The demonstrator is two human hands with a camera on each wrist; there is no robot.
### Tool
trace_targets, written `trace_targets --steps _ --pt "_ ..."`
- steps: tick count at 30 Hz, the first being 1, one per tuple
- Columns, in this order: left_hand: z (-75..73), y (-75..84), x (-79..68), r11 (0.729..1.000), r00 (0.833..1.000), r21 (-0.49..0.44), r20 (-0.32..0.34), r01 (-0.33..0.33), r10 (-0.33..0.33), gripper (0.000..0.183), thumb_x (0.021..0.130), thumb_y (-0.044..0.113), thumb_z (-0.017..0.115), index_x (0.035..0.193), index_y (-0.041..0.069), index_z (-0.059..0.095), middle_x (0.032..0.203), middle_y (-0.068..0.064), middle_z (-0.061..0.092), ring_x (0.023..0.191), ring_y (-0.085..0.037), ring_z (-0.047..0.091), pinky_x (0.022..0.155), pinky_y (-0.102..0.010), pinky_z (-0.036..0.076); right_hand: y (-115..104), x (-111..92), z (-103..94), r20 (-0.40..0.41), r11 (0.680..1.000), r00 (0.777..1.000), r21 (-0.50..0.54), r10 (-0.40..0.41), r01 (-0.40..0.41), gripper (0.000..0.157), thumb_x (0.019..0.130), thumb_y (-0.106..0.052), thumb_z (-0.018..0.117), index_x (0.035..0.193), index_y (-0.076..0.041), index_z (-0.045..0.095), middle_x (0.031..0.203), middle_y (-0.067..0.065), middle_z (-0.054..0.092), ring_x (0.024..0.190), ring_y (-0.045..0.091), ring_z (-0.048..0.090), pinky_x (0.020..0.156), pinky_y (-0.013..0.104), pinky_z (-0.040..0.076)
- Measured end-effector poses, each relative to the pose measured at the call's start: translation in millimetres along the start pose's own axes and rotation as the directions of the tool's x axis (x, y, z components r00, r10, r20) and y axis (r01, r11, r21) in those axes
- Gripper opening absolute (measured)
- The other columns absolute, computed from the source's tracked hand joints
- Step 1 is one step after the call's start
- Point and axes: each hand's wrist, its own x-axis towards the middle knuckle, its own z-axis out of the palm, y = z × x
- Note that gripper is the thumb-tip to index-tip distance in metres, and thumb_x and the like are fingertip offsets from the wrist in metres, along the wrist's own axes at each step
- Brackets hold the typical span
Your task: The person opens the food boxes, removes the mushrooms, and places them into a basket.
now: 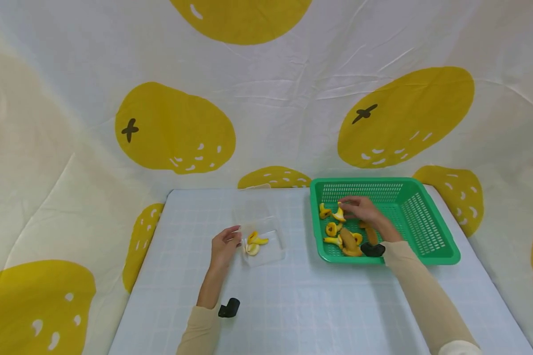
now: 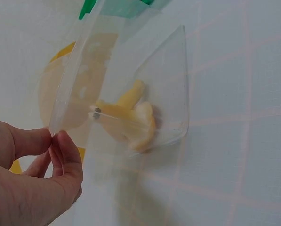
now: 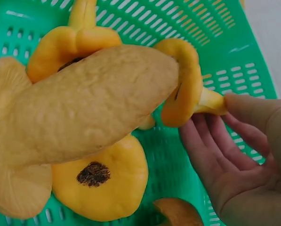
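My left hand (image 1: 224, 249) is at the left side of a clear plastic container (image 1: 276, 245), pinching its thin edge between thumb and fingers in the left wrist view. Yellow toy mushrooms (image 2: 124, 117) lie inside that container. Over the left part of a green basket (image 1: 315, 227), my right hand (image 1: 361, 209) pinches a yellow mushroom (image 3: 189, 101) by its stem, thumb against fingers. Beside it in the right wrist view lie a big tan mushroom (image 3: 93, 106) and a yellow mushroom with a dark cap centre (image 3: 126, 188). Several more mushrooms (image 1: 332, 229) are in the basket's left half.
A clear lid flap (image 1: 250, 209) stands open behind the container. The green basket sits at the table's back right. Behind the white table (image 1: 302, 305) hangs a pale cloth with large yellow fruit prints (image 1: 175, 128).
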Motion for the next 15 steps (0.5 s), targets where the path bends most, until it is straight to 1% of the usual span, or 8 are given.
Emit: trace_targets --steps 3,6,8,10,13,15 --pt "0.2 0.7 -1.5 1.0 1.0 -0.002 0.012 -0.008 0.008 0.03 0.099 0.003 0.067 0.127 -0.006 0.067 0.111 -0.021 0.068 0.09 -0.013 0.062 0.075 -0.021 0.057 0 1 2.9 0.027 0.999 1.0 -0.039 -0.009 0.01 0.046 0.108 -0.016 0.054 0.142 0.014 0.048 0.136 0.036 0.055 0.103 0.03 0.07 0.094 0.048 0.056" --pt "0.1 0.9 -2.2 1.0 1.0 -0.002 0.014 -0.011 0.011 0.029 0.099 0.003 0.067 0.127 -0.006 0.067 0.112 -0.023 0.068 0.09 -0.013 0.062 0.077 -0.024 0.058 0 4 5.9 0.046 0.999 0.999 -0.029 -0.015 0.016 0.046 0.109 -0.015 0.052 0.142 0.018 0.044 0.136 0.039 0.053 0.11 0.04 0.067 0.097 0.05 0.054" --pt "-0.1 0.8 -1.7 1.0 1.0 0.005 0.01 -0.008 0.008 0.029 0.099 0.003 0.066 0.126 -0.005 0.068 0.111 -0.021 0.068 0.09 -0.013 0.062 0.078 -0.025 0.059 -1 5 7.8 0.056 1.0 0.998 -0.021 -0.017 0.018 0.047 0.11 -0.014 0.05 0.142 0.019 0.042 0.136 0.041 0.051 0.115 0.045 0.064 0.098 0.051 0.053" --pt "-0.2 0.7 -1.2 1.0 1.0 0.011 0.007 -0.006 0.006 0.028 0.099 0.003 0.066 0.126 -0.004 0.069 0.108 -0.018 0.068 0.089 -0.012 0.062 0.079 -0.027 0.059 -2 6 9.5 0.056 0.999 0.998 -0.023 -0.023 0.025 0.047 0.11 -0.013 0.05 0.143 0.02 0.04 0.138 0.041 0.05 0.119 0.049 0.06 0.1 0.051 0.052" --pt "-0.1 0.2 0.0 1.0 1.0 0.017 0.002 0.006 -0.006 0.028 0.099 0.003 0.066 0.126 -0.002 0.069 0.107 -0.015 0.068 0.09 -0.013 0.061 0.077 -0.024 0.058 -5 5 11.2 0.043 0.998 0.998 -0.051 -0.035 0.037 0.046 0.11 -0.012 0.05 0.142 0.02 0.041 0.138 0.041 0.049 0.121 0.051 0.058 0.1 0.049 0.053" --pt "-0.2 -0.3 0.7 1.0 1.0 0.018 -0.001 0.012 -0.012 0.028 0.099 0.004 0.066 0.127 -0.002 0.069 0.107 -0.014 0.068 0.09 -0.013 0.061 0.076 -0.022 0.057 -8 4 11.7 0.041 0.995 0.998 -0.086 -0.05 0.053 0.045 0.11 -0.012 0.049 0.141 0.02 0.042 0.138 0.041 0.049 0.121 0.052 0.057 0.1 0.05 0.052"
